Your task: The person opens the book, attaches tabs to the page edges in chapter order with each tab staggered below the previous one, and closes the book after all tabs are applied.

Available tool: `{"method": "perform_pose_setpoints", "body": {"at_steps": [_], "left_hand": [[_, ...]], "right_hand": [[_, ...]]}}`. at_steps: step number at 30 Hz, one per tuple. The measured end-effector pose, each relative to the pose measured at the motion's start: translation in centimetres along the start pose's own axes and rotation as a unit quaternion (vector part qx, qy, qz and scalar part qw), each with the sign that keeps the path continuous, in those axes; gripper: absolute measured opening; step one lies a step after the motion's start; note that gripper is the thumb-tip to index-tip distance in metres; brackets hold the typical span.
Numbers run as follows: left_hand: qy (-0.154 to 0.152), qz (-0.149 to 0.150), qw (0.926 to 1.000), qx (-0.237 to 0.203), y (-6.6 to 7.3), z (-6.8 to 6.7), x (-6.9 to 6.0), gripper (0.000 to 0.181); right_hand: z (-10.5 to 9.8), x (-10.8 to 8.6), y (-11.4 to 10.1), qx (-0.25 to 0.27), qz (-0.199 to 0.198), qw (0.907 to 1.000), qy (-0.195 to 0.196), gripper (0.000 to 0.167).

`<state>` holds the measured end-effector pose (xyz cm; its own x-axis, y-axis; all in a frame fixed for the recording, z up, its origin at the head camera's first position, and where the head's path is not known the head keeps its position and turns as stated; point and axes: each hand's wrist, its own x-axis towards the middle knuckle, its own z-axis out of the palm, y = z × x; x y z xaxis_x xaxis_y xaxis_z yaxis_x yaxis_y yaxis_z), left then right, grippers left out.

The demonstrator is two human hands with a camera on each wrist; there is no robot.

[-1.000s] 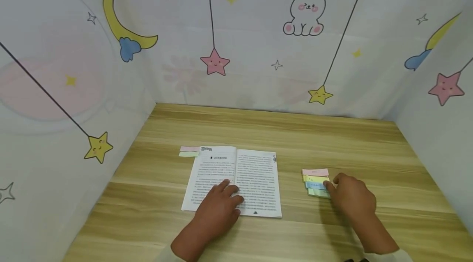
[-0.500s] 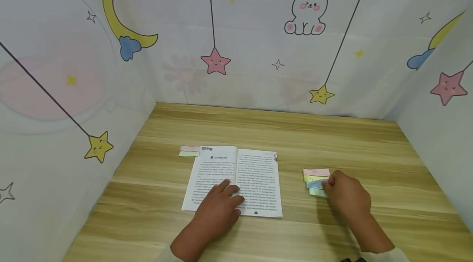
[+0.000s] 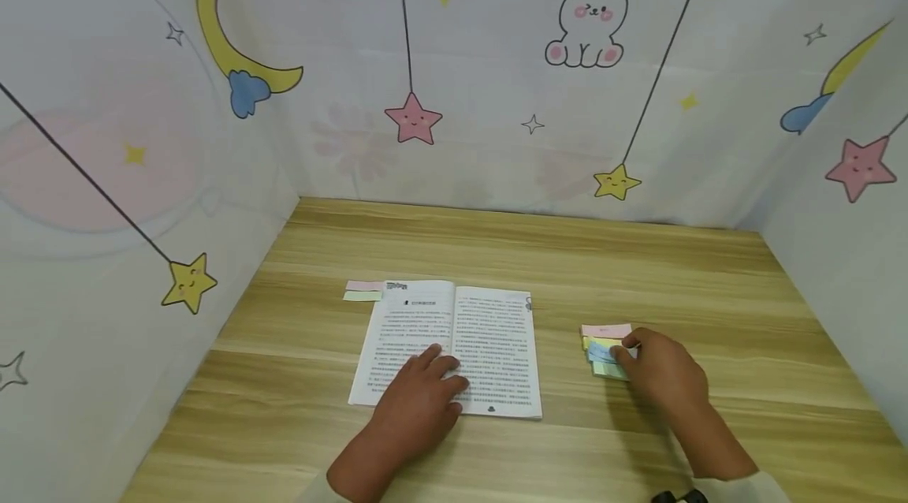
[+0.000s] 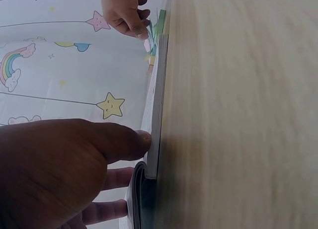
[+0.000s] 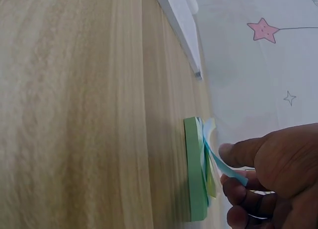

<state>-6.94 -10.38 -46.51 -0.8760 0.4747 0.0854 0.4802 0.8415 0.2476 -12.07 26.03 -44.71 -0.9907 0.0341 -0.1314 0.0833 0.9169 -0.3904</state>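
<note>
An open book [image 3: 493, 345] lies on the wooden table, its two printed pages facing up. My left hand [image 3: 418, 400] rests on the lower part of the book, fingers spread near the spine. In the left wrist view its thumb [image 4: 124, 143] touches the page edge. To the right of the book sit pink, yellow, blue and green sticky notes in a row. My right hand [image 3: 663, 369] pinches the right end of the blue sticky note [image 5: 226, 167]. That end is bent up, while the other end stays on the pad. A thick green pad [image 5: 195, 174] lies beside it.
Pink and green sticky tabs [image 3: 364, 286] stick out from the book's upper left edge. White printed cloth walls [image 3: 496, 164] with stars and a bunny stand at the back and both sides of the table [image 3: 532, 243].
My right hand has moved slightly left and now pinches the blue sticky note, whose right end has come up from the pad. The left hand and the book have stayed in place.
</note>
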Motion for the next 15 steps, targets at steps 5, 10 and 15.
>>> {"method": "perform_pose_setpoints", "body": {"at_steps": [5,10,15], "left_hand": [[-0.004,-0.004,1.0,-0.004,0.05,0.07,0.02,0.028],[-0.005,-0.006,1.0,-0.003,0.03,0.19,0.03,0.028],[0.0,-0.005,1.0,0.001,-0.06,0.2,0.03,0.028]], "right_hand": [[0.53,0.09,0.03,0.003,-0.003,0.9999,0.016,0.041],[0.71,0.1,0.09,0.017,-0.013,0.9996,0.02,0.028],[0.65,0.13,0.05,0.021,-0.029,0.9991,0.023,0.022]]}}
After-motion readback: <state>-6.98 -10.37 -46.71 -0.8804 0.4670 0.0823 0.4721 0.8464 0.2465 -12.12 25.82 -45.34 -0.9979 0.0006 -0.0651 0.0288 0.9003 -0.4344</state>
